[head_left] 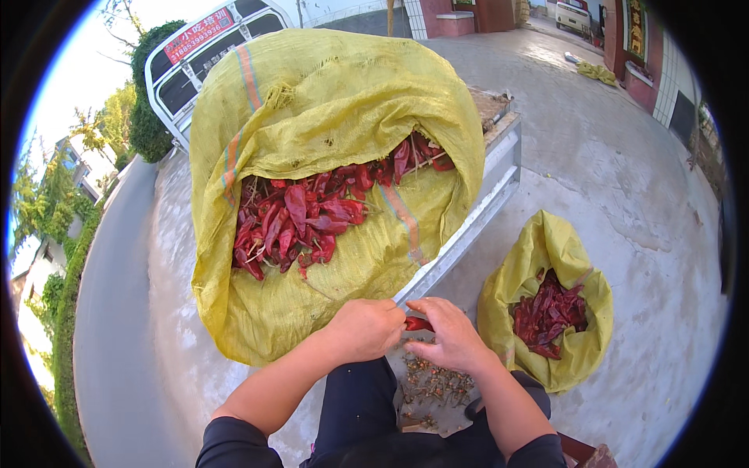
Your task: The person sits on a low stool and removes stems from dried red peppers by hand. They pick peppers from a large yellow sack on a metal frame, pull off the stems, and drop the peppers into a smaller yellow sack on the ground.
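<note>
My left hand [367, 329] is closed at one end of a red dried chili pepper [419, 324]. Around the pepper's other side, my right hand [445, 333] has its thumb and fingers spread; whether it touches the pepper is hard to tell. Both hands are just below a large yellow woven sack [351, 70], which lies with its mouth towards me and a heap of red chili peppers [292, 219] inside. A smaller yellow sack [547, 234] stands open at my right, holding darker red peppers [549, 316].
The large sack rests on a truck bed with a metal side rail [468, 234]. Stems and scraps [436, 380] litter the concrete between my legs. The truck's cab [205, 58] is at the upper left, bearing writing. A paved road [117, 281] runs along the left.
</note>
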`<state>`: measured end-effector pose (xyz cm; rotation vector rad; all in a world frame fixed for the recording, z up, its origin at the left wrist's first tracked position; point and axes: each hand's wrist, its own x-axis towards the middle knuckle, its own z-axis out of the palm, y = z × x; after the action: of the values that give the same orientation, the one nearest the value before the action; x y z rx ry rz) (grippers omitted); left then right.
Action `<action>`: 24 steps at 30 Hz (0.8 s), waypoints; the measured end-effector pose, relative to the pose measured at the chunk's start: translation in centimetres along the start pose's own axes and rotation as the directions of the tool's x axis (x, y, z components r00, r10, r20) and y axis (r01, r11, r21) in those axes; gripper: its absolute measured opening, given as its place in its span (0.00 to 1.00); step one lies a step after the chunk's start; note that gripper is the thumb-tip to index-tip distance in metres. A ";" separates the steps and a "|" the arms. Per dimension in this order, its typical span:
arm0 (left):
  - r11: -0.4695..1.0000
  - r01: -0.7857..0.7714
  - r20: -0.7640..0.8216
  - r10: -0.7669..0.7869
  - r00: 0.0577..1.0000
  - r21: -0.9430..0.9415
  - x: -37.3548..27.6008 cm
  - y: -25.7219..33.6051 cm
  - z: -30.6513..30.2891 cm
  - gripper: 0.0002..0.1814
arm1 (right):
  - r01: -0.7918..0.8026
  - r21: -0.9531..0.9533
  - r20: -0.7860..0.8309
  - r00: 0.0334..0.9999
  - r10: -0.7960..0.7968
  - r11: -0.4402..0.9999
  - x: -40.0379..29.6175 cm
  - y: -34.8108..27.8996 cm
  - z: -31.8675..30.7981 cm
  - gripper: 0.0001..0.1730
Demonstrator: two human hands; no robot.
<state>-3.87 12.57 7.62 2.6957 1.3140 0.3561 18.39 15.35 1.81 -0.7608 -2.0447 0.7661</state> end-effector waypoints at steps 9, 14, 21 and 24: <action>0.140 0.325 0.249 -0.391 0.886 -0.935 -2.3 0.1 1.8 0.11 | -0.258 0.371 0.334 0.933 0.131 0.892 -2.2 -0.4 -3.6 0.15; 0.710 0.409 0.200 -0.362 0.910 -0.573 -2.2 2.1 2.3 0.10 | -0.160 0.389 0.189 0.978 0.091 0.907 -2.7 -0.3 -4.3 0.14; 0.547 0.288 -0.055 -0.527 0.848 -0.786 -1.7 5.3 3.4 0.12 | -0.150 0.354 0.149 0.983 0.103 0.923 -2.7 -0.5 -3.1 0.29; 0.466 0.300 0.010 -0.528 0.849 -0.832 -0.8 5.9 3.6 0.11 | -0.200 0.393 0.135 0.978 0.159 0.898 -3.0 -0.2 -2.2 0.28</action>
<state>1.11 8.30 5.23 1.5117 1.3450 0.9825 21.69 13.60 1.61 -0.6858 -1.8260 1.3097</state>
